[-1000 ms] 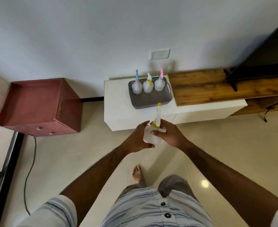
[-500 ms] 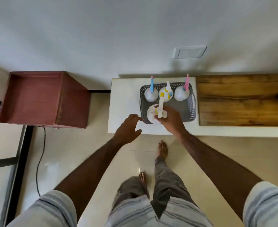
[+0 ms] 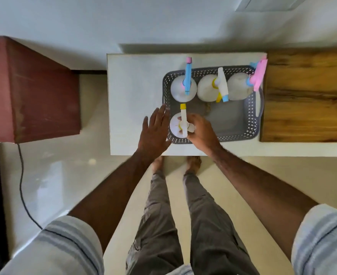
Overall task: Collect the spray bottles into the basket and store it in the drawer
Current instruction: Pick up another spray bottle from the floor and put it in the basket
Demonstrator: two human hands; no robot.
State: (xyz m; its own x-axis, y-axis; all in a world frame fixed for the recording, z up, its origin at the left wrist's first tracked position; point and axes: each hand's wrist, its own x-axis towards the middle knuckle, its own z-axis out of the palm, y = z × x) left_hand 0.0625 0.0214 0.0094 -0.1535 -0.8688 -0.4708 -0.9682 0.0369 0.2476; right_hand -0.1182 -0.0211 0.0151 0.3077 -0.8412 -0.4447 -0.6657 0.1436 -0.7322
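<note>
A grey perforated basket [image 3: 250, 124] stands on the white cabinet top [image 3: 135, 86]. Along its far side stand three white spray bottles: one with a blue trigger [image 3: 182, 89], one with a white and yellow trigger [image 3: 208, 90], one with a pink trigger [image 3: 239, 88]. A fourth bottle with a yellow-tipped white nozzle [image 3: 176, 126] sits upright in the basket's near left corner. My right hand [image 3: 201, 132] grips its neck and trigger. My left hand [image 3: 155, 130] is flat with straight fingers against the basket's left outer wall.
A dark red box cabinet [image 3: 30, 92] stands on the floor to the left, with a black cable [image 3: 22, 185] trailing beside it. A wooden shelf top [image 3: 306, 96] adjoins the basket on the right. My bare feet stand at the cabinet's front edge.
I have stepped up to the cabinet. The yellow-nozzle bottle went from both hands in the air down into the basket's near left corner. My left hand let go and moved to the basket's side.
</note>
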